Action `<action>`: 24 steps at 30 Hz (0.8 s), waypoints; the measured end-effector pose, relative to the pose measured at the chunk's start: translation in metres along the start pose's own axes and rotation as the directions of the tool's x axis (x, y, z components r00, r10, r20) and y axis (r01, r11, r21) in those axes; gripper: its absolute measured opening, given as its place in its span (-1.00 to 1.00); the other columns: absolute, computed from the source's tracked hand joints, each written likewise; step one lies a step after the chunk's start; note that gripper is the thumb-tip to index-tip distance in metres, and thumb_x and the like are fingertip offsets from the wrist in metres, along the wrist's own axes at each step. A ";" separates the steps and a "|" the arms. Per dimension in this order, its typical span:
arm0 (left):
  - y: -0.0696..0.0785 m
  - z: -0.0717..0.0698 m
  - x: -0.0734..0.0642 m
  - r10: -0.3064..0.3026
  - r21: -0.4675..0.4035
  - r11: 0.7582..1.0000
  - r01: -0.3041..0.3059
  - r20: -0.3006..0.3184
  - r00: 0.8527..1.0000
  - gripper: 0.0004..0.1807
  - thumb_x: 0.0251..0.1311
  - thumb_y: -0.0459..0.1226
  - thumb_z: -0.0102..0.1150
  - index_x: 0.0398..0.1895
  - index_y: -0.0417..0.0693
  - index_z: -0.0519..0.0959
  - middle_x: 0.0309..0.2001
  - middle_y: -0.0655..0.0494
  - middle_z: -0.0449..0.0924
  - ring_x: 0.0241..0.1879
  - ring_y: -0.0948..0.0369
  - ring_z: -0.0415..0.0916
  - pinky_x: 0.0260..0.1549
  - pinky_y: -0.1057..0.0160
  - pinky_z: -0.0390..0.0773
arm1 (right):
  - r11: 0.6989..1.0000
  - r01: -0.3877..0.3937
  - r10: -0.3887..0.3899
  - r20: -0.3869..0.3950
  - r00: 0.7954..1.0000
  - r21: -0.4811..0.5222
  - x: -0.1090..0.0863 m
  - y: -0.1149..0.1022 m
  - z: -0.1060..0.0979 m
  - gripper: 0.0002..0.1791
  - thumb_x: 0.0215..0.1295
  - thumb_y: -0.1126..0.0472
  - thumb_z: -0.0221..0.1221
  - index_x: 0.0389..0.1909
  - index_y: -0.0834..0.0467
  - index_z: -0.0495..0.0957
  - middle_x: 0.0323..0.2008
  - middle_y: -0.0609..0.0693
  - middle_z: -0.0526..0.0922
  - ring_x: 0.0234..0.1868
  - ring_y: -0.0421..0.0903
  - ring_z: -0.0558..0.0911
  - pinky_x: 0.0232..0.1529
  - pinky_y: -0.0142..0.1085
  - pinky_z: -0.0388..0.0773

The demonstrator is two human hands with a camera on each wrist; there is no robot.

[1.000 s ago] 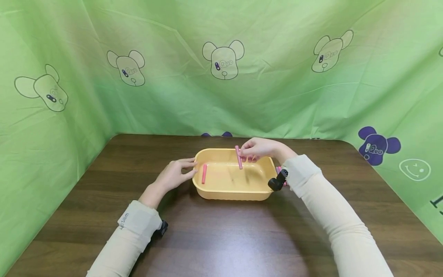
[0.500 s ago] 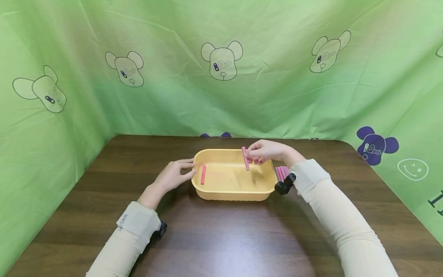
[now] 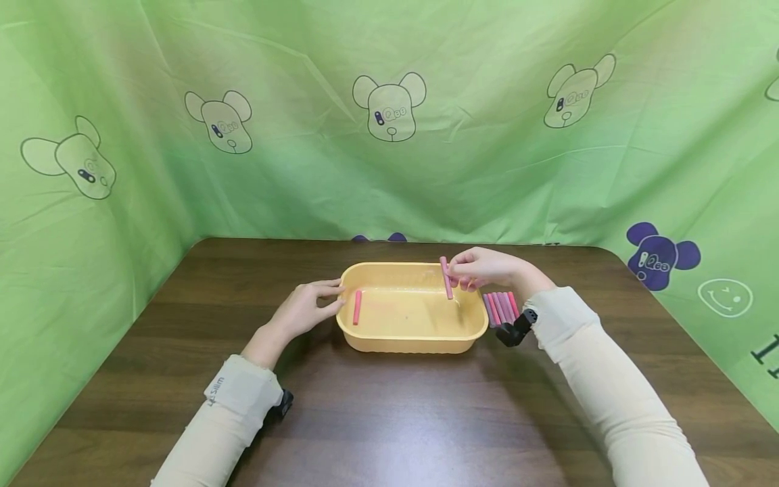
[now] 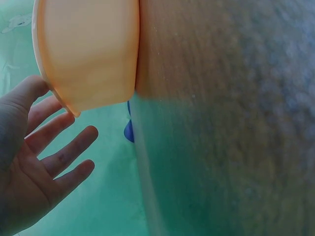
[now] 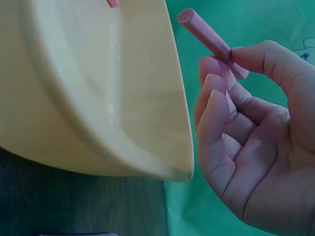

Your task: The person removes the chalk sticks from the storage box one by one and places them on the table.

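A yellow plastic basin stands on the table, with one red-pink stick lying inside near its left end. My left hand touches the basin's left rim with its fingers spread and relaxed, as the left wrist view also shows. Over the right part of the basin, my right hand pinches a pink stick between thumb and index finger. That stick is smooth and round and is held tilted above the basin floor; its exact kind is unclear. Several pink and purple sticks lie side by side just right of the basin.
The brown wooden table extends around the basin. Behind and at both sides hangs a green curtain with printed bear heads. A black wrist camera on the right sleeve partly covers the row of sticks.
My right hand has moved to the right over the basin, still pinching the pink stick. More of the row of sticks now shows. The left hand has stayed at the rim.
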State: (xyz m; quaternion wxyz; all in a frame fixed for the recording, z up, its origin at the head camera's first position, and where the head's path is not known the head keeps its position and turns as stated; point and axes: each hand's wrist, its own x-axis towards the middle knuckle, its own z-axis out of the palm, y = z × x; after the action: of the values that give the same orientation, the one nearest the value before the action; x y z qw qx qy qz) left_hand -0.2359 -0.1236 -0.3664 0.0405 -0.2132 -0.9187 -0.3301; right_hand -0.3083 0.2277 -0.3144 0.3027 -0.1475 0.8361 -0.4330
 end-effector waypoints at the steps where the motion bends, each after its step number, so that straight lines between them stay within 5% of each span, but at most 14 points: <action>1: 0.000 0.000 0.000 -0.001 0.000 1.000 0.001 0.000 1.000 -0.60 0.19 -0.18 0.13 0.06 -0.17 0.57 0.19 -0.04 0.49 0.24 0.02 0.39 0.21 0.04 0.39 | 1.000 0.001 -0.001 0.002 1.000 0.015 -0.001 0.001 -0.001 -0.82 0.30 0.16 0.02 -0.43 0.13 0.51 -0.53 -0.11 0.48 -0.48 -0.25 0.44 -0.37 -0.40 0.45; 16: 0.000 0.000 0.000 -0.003 -0.009 1.000 0.003 -0.003 1.000 -0.60 0.19 -0.18 0.13 0.06 -0.18 0.57 0.20 -0.04 0.49 0.25 0.02 0.38 0.21 0.04 0.39 | 0.998 -0.013 0.014 -0.019 1.000 0.060 -0.017 0.014 -0.011 -0.84 0.35 0.17 -0.01 -0.34 0.11 0.50 -0.46 -0.11 0.52 -0.49 -0.30 0.48 -0.35 -0.45 0.54; 24: 0.001 0.000 0.000 -0.013 -0.008 1.000 0.013 0.005 1.000 -0.60 0.19 -0.19 0.14 0.07 -0.17 0.57 0.20 -0.03 0.49 0.25 0.02 0.38 0.21 0.04 0.38 | 0.999 0.008 -0.007 -0.039 0.999 0.040 -0.025 0.030 -0.019 -0.85 0.36 0.17 -0.01 -0.29 0.16 0.47 -0.52 -0.12 0.54 -0.45 -0.24 0.56 -0.26 -0.30 0.62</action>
State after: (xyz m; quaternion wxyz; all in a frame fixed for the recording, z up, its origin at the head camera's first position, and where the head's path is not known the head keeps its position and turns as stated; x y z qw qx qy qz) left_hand -0.2355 -0.1232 -0.3657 0.0352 -0.2083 -0.9188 -0.3334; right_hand -0.3005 0.2697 -0.3209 0.2877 -0.1360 0.8324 -0.4537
